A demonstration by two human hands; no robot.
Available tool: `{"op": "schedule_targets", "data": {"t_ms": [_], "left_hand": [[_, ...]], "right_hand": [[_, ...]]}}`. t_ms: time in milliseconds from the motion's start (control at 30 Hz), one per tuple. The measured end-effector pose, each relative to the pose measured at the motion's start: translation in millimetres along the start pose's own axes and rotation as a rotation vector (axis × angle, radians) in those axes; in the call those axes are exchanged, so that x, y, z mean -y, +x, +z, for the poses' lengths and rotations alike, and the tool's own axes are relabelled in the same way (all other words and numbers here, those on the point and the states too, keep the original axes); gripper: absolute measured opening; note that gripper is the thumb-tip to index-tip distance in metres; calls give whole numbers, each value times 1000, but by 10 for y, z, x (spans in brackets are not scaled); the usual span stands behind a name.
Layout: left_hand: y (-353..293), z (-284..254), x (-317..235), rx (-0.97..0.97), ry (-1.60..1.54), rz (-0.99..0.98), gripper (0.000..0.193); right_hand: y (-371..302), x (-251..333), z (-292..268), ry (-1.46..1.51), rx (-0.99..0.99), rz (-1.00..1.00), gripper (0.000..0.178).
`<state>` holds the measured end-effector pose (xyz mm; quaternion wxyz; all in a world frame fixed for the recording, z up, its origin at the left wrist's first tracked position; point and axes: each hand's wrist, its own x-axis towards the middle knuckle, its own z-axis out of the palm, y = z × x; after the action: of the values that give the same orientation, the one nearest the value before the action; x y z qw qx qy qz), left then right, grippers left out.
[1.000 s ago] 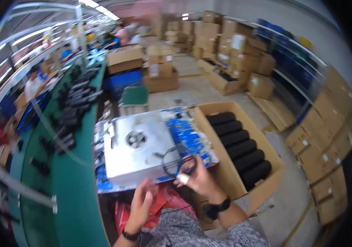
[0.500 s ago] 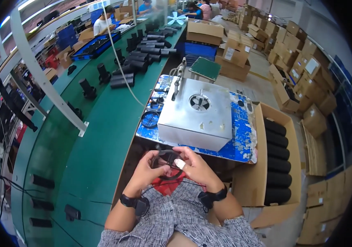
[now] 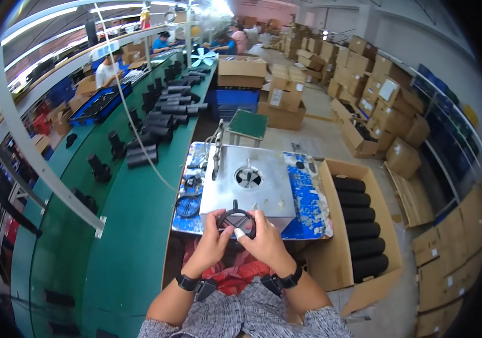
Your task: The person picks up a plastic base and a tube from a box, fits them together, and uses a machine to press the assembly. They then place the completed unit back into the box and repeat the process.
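My left hand (image 3: 210, 243) and my right hand (image 3: 263, 239) grip a black spoked plastic ring (image 3: 235, 213) from both sides, thumbs on its near part. A short stem rises from the ring's far edge. The ring is held before the near edge of a silver metal box (image 3: 224, 176), whose top has a round opening with a finned insert (image 3: 248, 178). A pale wrap covers my right thumb's tip. Under the box lies a worn blue board (image 3: 307, 204); another black ring (image 3: 178, 206) rests on its left side.
On the left runs a green workbench (image 3: 131, 219) with many black tubes (image 3: 142, 156) and a slanted white post (image 3: 55, 173). To the right, an open carton (image 3: 331, 236) holds black cylinders (image 3: 363, 229). A green-topped stool (image 3: 248, 124) stands beyond the metal box. Co-workers sit farther off.
Both hands have moved forward and up with the ring, from near my lap to the metal box's near edge. The view has tilted up and shifted right.
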<state>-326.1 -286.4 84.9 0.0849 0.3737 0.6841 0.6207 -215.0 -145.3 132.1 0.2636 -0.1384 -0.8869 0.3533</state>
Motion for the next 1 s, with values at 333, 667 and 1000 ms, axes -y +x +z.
{"op": "schedule_targets", "data": {"t_ms": [333,667,1000], "left_hand": [[1417,490,424,-58,117,45,39],[1992,718,730,-162,495,-189,42],[1843,575,751,-280,646,24,32]], "right_hand": [[1219,-641,129,-329,-196,172,53],[1770,-1079,281,-381,-88,247,52],[1767,-1179,57,-357,211,272,79]]}}
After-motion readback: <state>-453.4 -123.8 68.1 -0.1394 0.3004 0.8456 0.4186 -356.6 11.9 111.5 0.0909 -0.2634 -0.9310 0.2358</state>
